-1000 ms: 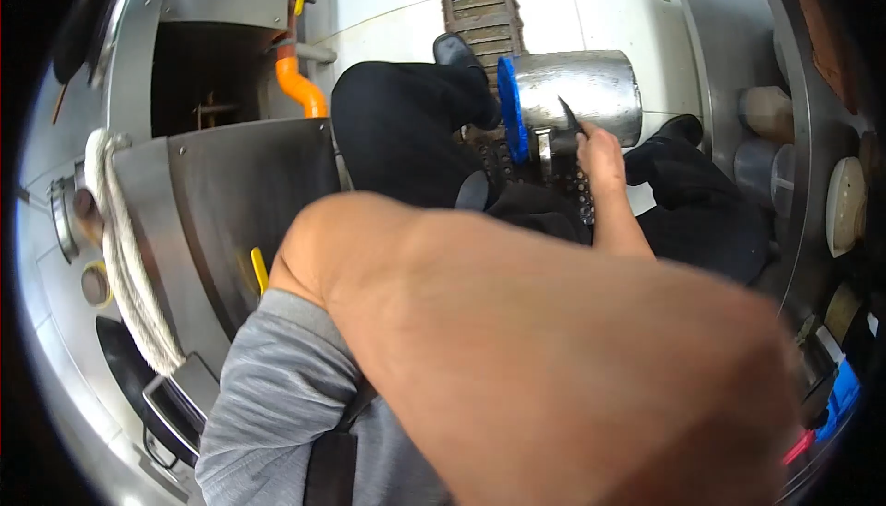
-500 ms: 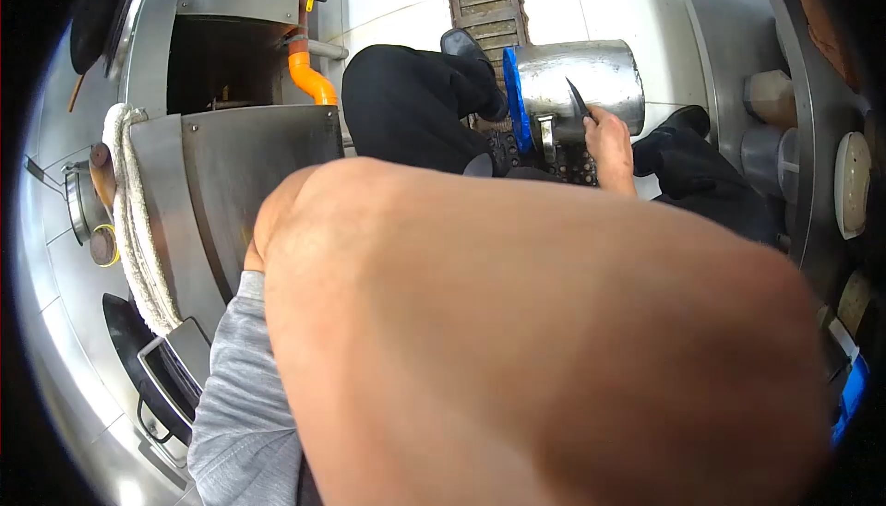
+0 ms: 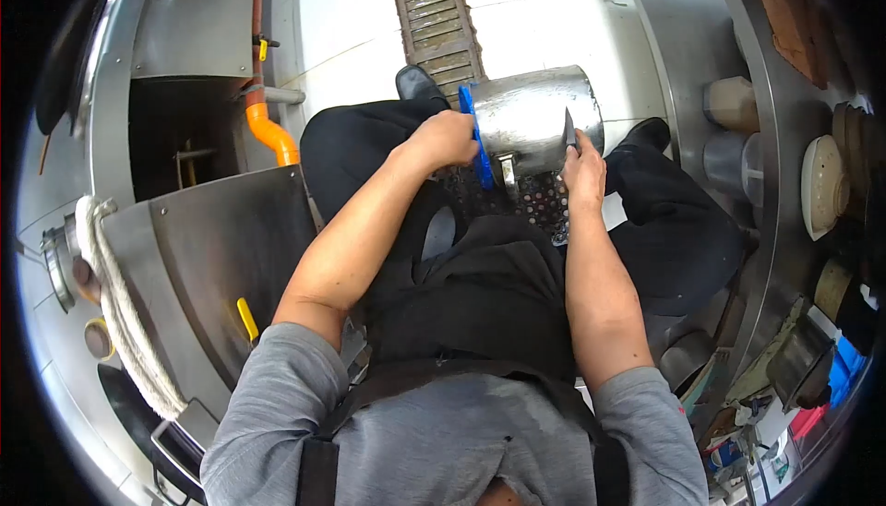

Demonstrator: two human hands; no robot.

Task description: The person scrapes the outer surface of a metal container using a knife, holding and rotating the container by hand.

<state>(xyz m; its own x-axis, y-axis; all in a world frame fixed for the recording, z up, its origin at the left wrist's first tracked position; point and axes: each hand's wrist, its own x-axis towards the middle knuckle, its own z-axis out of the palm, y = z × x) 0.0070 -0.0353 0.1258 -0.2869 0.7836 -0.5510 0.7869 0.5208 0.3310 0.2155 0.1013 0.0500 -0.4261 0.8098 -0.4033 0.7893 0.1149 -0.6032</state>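
A dented metal pot (image 3: 535, 114) lies on its side between my legs. Blue material (image 3: 484, 172) lines its open end; whether it is a bag or a lid I cannot tell. My left hand (image 3: 445, 140) is closed at that blue edge, its fingertips partly hidden. In my right hand (image 3: 584, 174) is a small dark-bladed knife (image 3: 568, 126), its point directed away from me over the pot's side. A metal handle (image 3: 508, 174) sticks out from the pot toward me. Beneath the pot is a dark surface with holes (image 3: 540, 202).
A slotted floor drain (image 3: 438, 17) runs away across white tiles. To the left stand a steel counter (image 3: 231, 257) and an orange pipe (image 3: 270, 132). Shelving (image 3: 784, 183) at right holds bowls and tubs. A white rope-like cloth (image 3: 115, 312) hangs at left.
My left arm, which crossed close before the camera, has swung forward and down, and its hand is now at the pot's blue edge. The knife stays in my right hand. The view has shifted.
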